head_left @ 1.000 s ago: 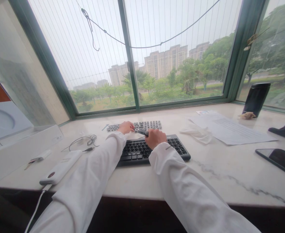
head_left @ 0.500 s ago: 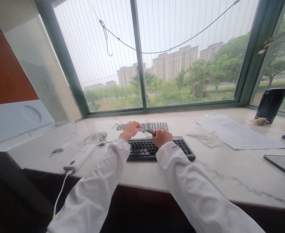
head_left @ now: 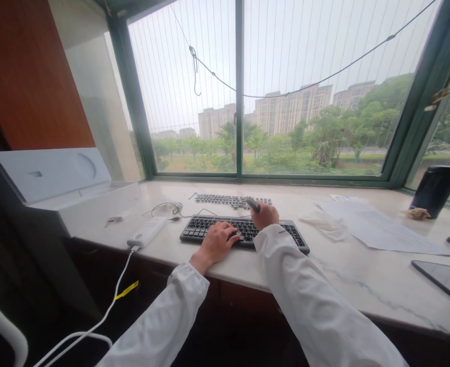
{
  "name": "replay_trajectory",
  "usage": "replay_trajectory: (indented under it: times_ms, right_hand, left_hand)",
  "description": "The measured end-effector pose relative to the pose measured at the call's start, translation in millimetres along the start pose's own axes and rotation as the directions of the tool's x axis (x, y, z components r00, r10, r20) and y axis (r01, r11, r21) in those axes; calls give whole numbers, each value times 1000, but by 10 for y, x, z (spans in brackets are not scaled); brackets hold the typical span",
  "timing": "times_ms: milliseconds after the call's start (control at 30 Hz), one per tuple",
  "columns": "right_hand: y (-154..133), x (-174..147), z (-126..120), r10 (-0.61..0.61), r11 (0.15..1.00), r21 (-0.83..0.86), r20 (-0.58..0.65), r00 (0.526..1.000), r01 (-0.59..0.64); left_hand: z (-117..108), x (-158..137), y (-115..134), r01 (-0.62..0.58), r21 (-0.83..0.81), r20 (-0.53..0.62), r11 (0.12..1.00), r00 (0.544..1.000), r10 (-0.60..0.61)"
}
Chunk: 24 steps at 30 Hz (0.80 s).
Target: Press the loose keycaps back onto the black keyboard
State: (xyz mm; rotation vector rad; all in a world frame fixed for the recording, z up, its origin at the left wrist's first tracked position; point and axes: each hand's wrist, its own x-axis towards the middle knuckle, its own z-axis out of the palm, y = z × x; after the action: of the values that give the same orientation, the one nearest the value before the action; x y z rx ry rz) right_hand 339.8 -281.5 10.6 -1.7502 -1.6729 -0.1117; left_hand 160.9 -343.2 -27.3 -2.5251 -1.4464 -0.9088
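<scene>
A black keyboard [head_left: 198, 228] lies near the front edge of the counter. My left hand [head_left: 218, 243] rests palm down on its middle keys, fingers stretched out and somewhat apart. Over the right-hand part of the keyboard, my right hand [head_left: 265, 216] is closed around a short dark tool with a greyish tip [head_left: 253, 204]. The tool slants up to the left; its exact kind is hard to make out. Behind the keyboard, small grey keycaps [head_left: 217, 199] lie in rows, partly screened by the tool and right hand.
To the left are a white power strip [head_left: 148, 232] with a white cord, a thin dark cable [head_left: 177, 208] and an open white box [head_left: 56, 176]. A crumpled tissue [head_left: 326, 228], paper sheets [head_left: 385, 229], a phone [head_left: 443, 280] and a dark bottle [head_left: 437, 191] lie or stand at right.
My left hand has left the tool's tip and come down onto the keyboard, nearer me. The right hand still holds the tool, now tilted more upward. The view has shifted a little left.
</scene>
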Motion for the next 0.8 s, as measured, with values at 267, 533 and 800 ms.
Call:
replay_trajectory:
  times_ms: [267, 533, 800]
  right_hand:
    - [-152, -81, 173, 26, 724, 676, 172, 985, -138]
    - [-335, -190, 284, 126, 205, 942, 242, 962, -264]
    - [-352, -203, 409, 71, -31, 962, 274, 959, -272]
  left_hand:
    - [7, -34, -19, -4, -35, -14, 999, 1000, 4]
    - [-11, -11, -42, 45, -57, 44, 997, 998, -43]
    - [19, 8, -80, 59, -87, 49, 994, 997, -55]
